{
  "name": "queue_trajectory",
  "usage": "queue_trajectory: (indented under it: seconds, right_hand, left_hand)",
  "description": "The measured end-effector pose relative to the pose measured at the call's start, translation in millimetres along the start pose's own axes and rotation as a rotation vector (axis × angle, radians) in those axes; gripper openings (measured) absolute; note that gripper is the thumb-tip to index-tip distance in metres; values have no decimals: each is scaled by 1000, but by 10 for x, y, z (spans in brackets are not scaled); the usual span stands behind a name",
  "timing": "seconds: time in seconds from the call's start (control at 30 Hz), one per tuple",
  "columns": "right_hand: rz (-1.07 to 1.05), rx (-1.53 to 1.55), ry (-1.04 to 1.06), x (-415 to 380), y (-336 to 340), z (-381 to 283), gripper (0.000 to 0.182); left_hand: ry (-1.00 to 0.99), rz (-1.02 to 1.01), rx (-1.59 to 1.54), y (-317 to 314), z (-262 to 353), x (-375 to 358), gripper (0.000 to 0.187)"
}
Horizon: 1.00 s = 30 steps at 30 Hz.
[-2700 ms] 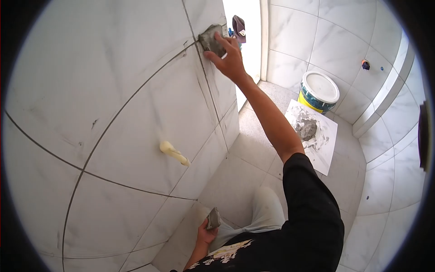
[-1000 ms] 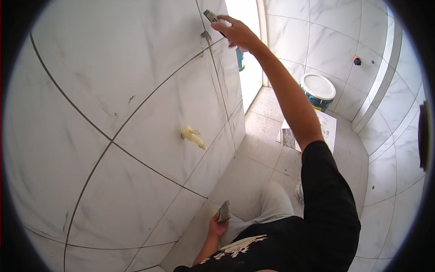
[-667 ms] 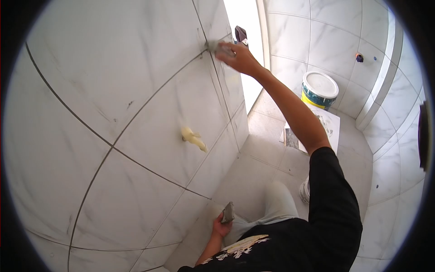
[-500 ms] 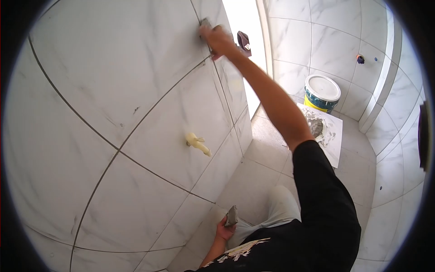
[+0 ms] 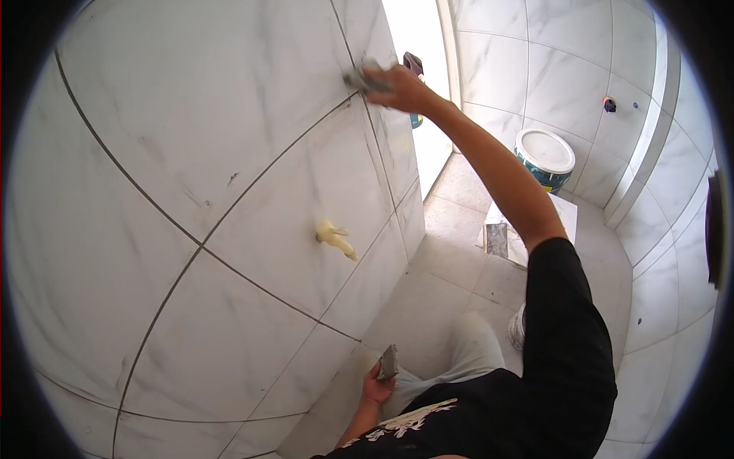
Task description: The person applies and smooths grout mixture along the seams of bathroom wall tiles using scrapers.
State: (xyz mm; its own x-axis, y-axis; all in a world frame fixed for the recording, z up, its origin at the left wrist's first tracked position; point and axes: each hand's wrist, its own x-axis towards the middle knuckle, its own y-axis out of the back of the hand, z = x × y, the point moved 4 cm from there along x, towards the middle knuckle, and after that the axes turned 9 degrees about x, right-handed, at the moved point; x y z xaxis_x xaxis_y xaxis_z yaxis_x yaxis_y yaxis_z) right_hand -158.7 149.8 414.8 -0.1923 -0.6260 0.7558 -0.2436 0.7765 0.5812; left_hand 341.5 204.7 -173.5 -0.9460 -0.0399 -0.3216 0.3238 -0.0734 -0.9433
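My right hand is stretched out to the tiled wall, its fingers closed round a flat grey tool that looks like a scraper. The tool is blurred and lies against the wall near a crossing of dark joint lines. Low in front of my body, my left hand grips a flat grey scraper smeared with paste, its wide end up. A cream-coloured tap sticks out from the wall between the two hands.
A lidded bucket stands by the far wall. In front of it, a white board lies partly behind my arm, with a grey flat piece at its edge. Another round container shows beside my sleeve. A bright doorway opens beyond the wall.
My right hand has moved down and to the right along the wall with its tool. My right arm has shifted right, uncovering the grey piece by the board. My left hand stays nearly still.
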Motion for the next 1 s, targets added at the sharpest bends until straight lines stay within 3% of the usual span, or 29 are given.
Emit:
queue_trajectory:
  seconds: [0.03, 0.1, 0.17, 0.2, 0.3, 0.37, 0.43, 0.5, 0.57, 0.63, 0.67, 0.77, 0.83, 0.87, 0.9, 0.97, 1.0]
  right_hand:
    - [-127, -19, -27, -162, 70, -64, 62]
    - [170, -22, 140, -101, 85, 131, 63]
    - [196, 452, -476, 149, 497, -398, 69]
    - [291, 513, -417, 311, 599, -542, 72]
    - [170, 597, -628, 869, 510, -725, 63]
    - [338, 526, -649, 864, 204, -1100, 61]
    - [306, 568, -653, 777, 356, -1174, 61]
    - [-26, 670, -512, 760, 736, -1177, 66]
    - [174, 490, -335, 981, 1014, -978, 73]
    - [154, 290, -260, 1181, 1128, -813, 79]
    - [41, 143, -279, 1204, 1015, -694, 85]
    - [-61, 299, -250, 833, 562, -338, 78]
    - [-306, 114, -390, 236, 361, -309, 78]
    - [-305, -166, 133, 167, -11, 479, 81]
    - [-377, -215, -121, 12, 146, 133, 79]
    - [-153, 118, -233, 239, 313, 245, 79]
    - [46, 307, -481, 256, 685, -455, 77]
  left_hand:
    - [11, 11, -5, 13, 19, 11, 32]
    - [-3, 85, 27, 23, 19, -2, 32]
    - [-28, 161, 57, 30, 40, 14, 33]
    - [-1, 135, 31, 19, 37, -4, 33]
    - [11, 127, 30, 50, 30, -56, 32]
    - [7, 125, 54, 69, 50, -23, 31]
    - [-7, 125, -1, 125, 30, 13, 30]
    - [6, 109, 18, 88, 40, -1, 30]
    - [19, 99, 34, 52, 6, 28, 29]
    - [-16, 84, 55, 75, 38, -6, 30]
    - [-19, 90, 56, 94, 46, -37, 30]
    - [-8, 132, 42, -14, 36, -39, 31]
    - [6, 21, -7, -81, 20, 1, 32]
    - [13, 22, -10, -32, -3, -35, 32]
    - [-2, 97, 44, 27, 20, -22, 34]
    - [-32, 158, 100, 78, 57, 61, 35]
    - [-9, 116, 52, 58, 47, 48, 34]
